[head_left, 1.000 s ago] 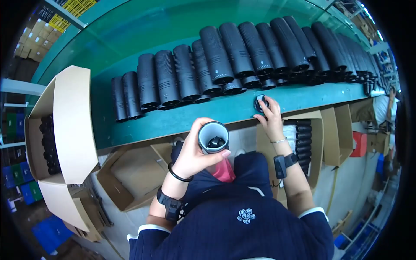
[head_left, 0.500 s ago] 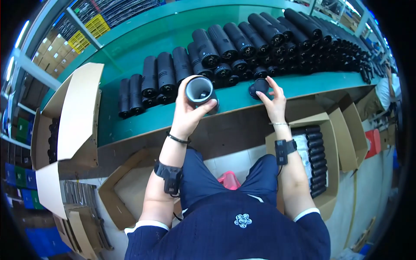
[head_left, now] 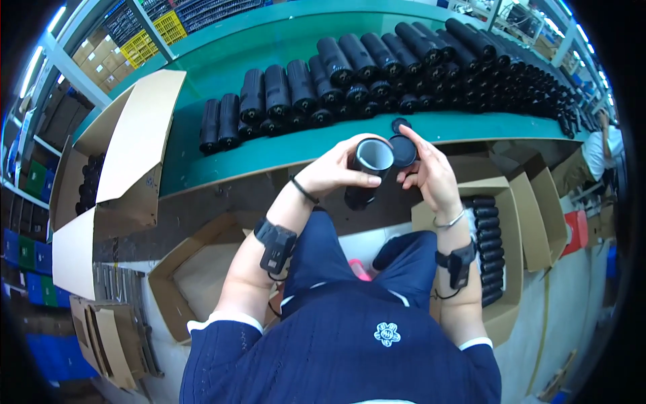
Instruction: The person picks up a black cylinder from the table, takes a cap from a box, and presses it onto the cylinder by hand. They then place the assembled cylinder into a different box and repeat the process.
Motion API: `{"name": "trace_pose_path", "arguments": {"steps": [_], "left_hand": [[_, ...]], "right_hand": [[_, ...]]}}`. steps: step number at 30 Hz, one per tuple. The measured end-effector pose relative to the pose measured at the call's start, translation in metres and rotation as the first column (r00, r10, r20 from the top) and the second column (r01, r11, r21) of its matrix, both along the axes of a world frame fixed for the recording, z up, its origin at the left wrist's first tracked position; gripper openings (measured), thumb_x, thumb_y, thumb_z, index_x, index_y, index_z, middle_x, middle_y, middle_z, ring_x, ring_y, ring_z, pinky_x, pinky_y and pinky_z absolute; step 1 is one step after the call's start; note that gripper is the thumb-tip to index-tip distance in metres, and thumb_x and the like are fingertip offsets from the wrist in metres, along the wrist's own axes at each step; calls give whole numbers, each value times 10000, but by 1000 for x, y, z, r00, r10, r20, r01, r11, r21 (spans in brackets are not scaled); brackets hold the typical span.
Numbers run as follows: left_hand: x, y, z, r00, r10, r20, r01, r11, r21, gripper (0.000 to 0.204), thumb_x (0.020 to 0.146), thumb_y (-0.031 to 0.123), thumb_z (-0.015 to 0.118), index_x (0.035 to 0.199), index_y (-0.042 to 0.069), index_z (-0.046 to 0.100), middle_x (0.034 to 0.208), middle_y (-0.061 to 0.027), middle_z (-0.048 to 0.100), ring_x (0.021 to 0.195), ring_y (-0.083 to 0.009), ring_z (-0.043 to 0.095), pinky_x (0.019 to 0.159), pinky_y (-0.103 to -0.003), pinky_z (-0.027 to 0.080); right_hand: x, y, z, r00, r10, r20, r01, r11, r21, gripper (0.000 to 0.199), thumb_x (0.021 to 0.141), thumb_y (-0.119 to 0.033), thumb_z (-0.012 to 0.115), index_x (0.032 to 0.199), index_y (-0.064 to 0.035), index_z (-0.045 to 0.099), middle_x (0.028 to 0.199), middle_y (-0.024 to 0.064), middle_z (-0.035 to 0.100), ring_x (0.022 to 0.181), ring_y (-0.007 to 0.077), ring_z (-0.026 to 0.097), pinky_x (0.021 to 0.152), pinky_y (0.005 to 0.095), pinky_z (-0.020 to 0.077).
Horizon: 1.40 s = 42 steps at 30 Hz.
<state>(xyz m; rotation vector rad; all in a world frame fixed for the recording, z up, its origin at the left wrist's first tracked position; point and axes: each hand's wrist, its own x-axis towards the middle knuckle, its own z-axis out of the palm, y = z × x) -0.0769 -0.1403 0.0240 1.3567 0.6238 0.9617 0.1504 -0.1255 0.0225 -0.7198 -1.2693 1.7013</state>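
My left hand (head_left: 338,167) is wrapped round a black cylinder (head_left: 374,156), whose open mouth faces up and shows a pale grey inside. Its lower end hangs in front of the bench edge. Right beside the mouth is a round black cap (head_left: 404,151), pinched in my right hand (head_left: 436,178); whether cap and cylinder touch I cannot tell. Another small dark round piece (head_left: 401,124) lies on the green bench (head_left: 336,132) just beyond. Several similar black cylinders (head_left: 296,87) are piled along the back of the bench.
An open carton (head_left: 138,135) holding dark parts stands at the left. Below my right forearm is a carton (head_left: 515,236) with a row of black cylinders. Another open carton (head_left: 168,296) sits low on the left. At the far right, a person (head_left: 605,151) is partly visible.
My left hand has moved right with the cylinder, off the bench edge. The cap has come up to the cylinder's mouth in my right hand, leaving the small round piece on the bench.
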Motion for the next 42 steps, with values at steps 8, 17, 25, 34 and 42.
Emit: {"name": "trace_pose_path", "arguments": {"steps": [8, 17, 25, 34, 42], "left_hand": [[-2, 23, 1, 998, -49, -44, 52, 997, 53, 667, 696, 79, 834, 1275, 65, 503, 1160, -28, 590, 1104, -135, 537, 977, -314, 431], [-27, 41, -8, 957, 180, -229, -82, 920, 384, 679, 678, 23, 788, 1274, 94, 471, 1164, -21, 524, 1122, -130, 508, 967, -298, 413], [-45, 56, -10, 959, 233, -164, -174, 933, 314, 768, 737, 75, 781, 1370, 108, 346, 1241, -39, 484, 1165, -143, 479, 983, -300, 408], [-31, 55, -27, 951, 308, -11, -297, 925, 236, 650, 748, 88, 788, 1260, 90, 388, 1185, -66, 498, 1156, -152, 467, 968, -315, 408], [-25, 57, -26, 898, 387, -210, -220, 807, 547, 739, 745, 239, 769, 1372, 90, 407, 1333, -150, 458, 1239, -316, 449, 1056, -400, 342]], "right_hand": [[-5, 32, 0, 925, 208, -317, -252, 962, -103, 463, 1020, -331, 428, 1401, -74, 378, 1103, 90, 608, 848, 181, 657, 729, 298, 589], [-5, 50, -8, 831, 272, -486, -308, 951, 5, 558, 974, -261, 516, 1448, -73, 290, 1335, 206, 449, 1010, 280, 585, 850, 328, 543], [-12, 63, -16, 732, 271, -625, -389, 920, -56, 656, 935, -198, 558, 1483, -62, 225, 1392, 288, 385, 1135, 368, 568, 971, 386, 516], [-16, 62, 15, 952, 251, -175, -235, 966, 106, 671, 826, -130, 685, 1400, 40, 382, 1317, 172, 485, 1156, 254, 568, 957, 357, 509], [-42, 61, 66, 806, -246, 539, -346, 543, 765, 591, 658, 55, 710, 1230, -19, 582, 1223, 138, 585, 1139, 262, 569, 979, 347, 452]]}}
